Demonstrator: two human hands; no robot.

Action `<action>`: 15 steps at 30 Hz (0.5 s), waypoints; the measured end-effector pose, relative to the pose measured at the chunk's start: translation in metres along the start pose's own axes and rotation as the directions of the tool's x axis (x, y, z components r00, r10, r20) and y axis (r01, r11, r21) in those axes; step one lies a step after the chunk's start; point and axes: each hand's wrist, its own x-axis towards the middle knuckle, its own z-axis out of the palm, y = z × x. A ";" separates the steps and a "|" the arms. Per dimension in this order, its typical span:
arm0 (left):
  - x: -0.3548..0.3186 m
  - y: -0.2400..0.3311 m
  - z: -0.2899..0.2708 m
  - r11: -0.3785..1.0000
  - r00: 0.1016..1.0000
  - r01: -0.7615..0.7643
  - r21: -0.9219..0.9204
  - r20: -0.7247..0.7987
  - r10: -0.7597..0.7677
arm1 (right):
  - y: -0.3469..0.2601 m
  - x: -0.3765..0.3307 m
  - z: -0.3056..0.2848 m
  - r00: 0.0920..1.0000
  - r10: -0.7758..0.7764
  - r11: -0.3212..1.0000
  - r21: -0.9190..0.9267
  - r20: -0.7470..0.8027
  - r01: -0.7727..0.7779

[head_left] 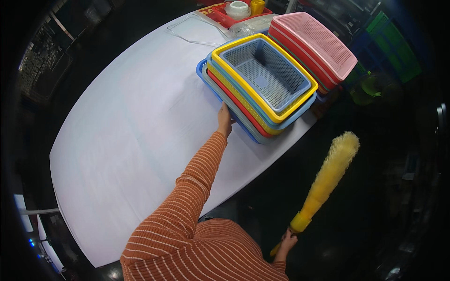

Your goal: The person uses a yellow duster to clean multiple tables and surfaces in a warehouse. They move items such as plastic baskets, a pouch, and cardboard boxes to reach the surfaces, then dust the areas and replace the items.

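Note:
A stack of nested plastic baskets point(262, 84) in blue, yellow, red and grey sits toward the far right of the white table. My left hand point(225, 121) grips the near left side of this stack by the lower rims, with its fingertips partly hidden. Off the table's right edge, my right hand point(288, 240) is closed round the handle of a fluffy yellow duster point(330, 173). The duster's head points up and away, apart from the baskets.
Behind the stack stands another pile of baskets point(323, 44), pink on top and red below. At the far end are a red tray point(220, 9) holding a white roll point(237, 9), and clear plastic wrap point(248, 27). The white tabletop point(122, 126) stretches left.

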 end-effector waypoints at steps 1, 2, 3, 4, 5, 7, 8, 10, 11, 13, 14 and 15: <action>-0.010 0.001 -0.011 0.999 0.994 -0.050 -0.008 -0.097 0.049 | -0.001 -0.002 -0.003 0.999 -0.032 0.999 -0.007 0.031 0.032; -0.023 0.003 -0.026 0.995 0.976 -0.102 -0.010 -0.195 0.098 | -0.002 -0.004 -0.007 0.996 -0.063 0.998 -0.012 0.064 0.064; -0.038 0.001 -0.045 0.990 0.949 -0.142 -0.008 -0.285 0.134 | 0.000 -0.009 -0.012 0.992 -0.091 0.995 -0.020 0.087 0.093; -0.052 -0.002 -0.063 0.984 0.914 -0.178 0.005 -0.369 0.168 | 0.005 -0.015 -0.012 0.984 -0.150 0.987 -0.038 0.094 0.155; -0.068 0.002 -0.089 0.977 0.890 -0.210 0.039 -0.406 0.208 | 0.011 -0.020 -0.008 0.972 -0.209 0.975 -0.055 0.106 0.215; -0.115 0.002 -0.128 0.973 0.873 -0.225 0.053 -0.432 0.225 | 0.020 -0.008 -0.012 0.904 -0.413 0.908 -0.025 0.109 0.418; -0.126 0.009 -0.144 0.972 0.877 -0.229 0.055 -0.421 0.230 | 0.003 0.001 0.002 0.879 -0.439 0.889 -0.049 0.188 0.454; -0.142 -0.032 -0.228 0.974 0.898 -0.223 -0.031 -0.396 0.192 | -0.043 0.009 0.033 0.813 -0.457 0.849 -0.095 0.361 0.519; -0.156 -0.051 -0.261 0.982 0.900 -0.180 -0.060 -0.412 0.140 | -0.068 0.015 0.056 0.751 -0.505 0.811 -0.064 0.425 0.581; -0.202 -0.051 -0.309 0.990 0.872 -0.118 -0.077 -0.485 0.067 | -0.104 0.014 0.113 0.687 -0.430 0.814 -0.078 0.586 0.576; -0.232 -0.048 -0.342 0.993 0.852 -0.086 -0.078 -0.522 0.033 | -0.125 -0.013 0.153 0.643 -0.422 0.786 -0.096 0.639 0.611; -0.257 -0.046 -0.369 0.995 0.843 -0.054 -0.086 -0.537 0.000 | -0.125 -0.027 0.185 0.610 -0.404 0.775 -0.099 0.681 0.624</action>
